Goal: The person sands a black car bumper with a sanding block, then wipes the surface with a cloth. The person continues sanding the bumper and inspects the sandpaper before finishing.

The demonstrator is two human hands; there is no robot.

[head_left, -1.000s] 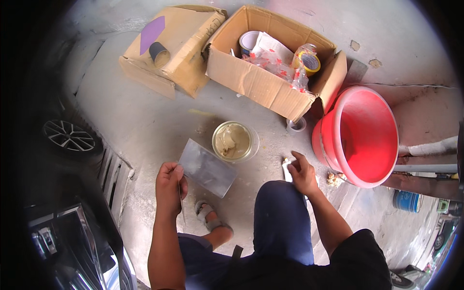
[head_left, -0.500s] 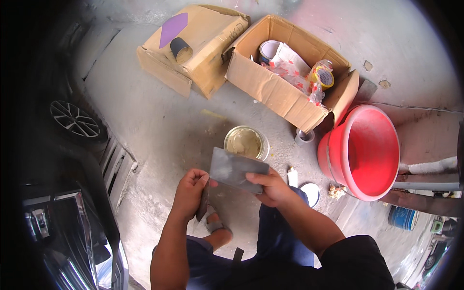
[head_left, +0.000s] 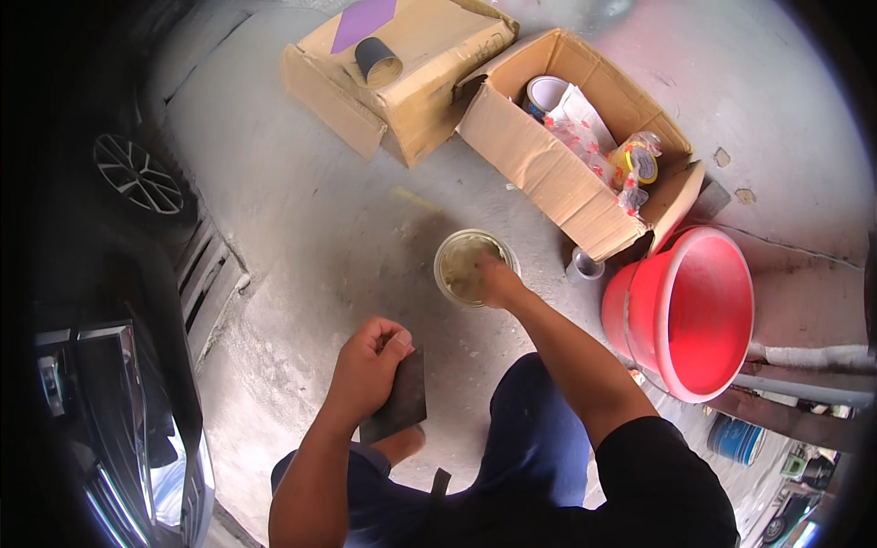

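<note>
My left hand (head_left: 373,370) is closed on a dark, flat rectangular plate (head_left: 404,397), like a filler spreader, hanging down above my foot. My right hand (head_left: 498,281) reaches inside the round tin (head_left: 440,285) of pale beige paste (head_left: 461,263) on the floor. Its fingers are smeared by motion and partly hidden by the tin's inside. Whether it holds anything there I cannot make out.
Beyond the tin stand an open cardboard box (head_left: 539,173) with tape rolls and wrapping, and another box (head_left: 425,100). A red bucket (head_left: 630,310) lies tilted at the right, near a small grey cup (head_left: 585,265). A dark car (head_left: 137,384) stands at the left.
My right hand has moved forward from near the left hand into the tin. The grey plate it held no longer shows in it. The left hand's plate has turned from edge-on to show its face.
</note>
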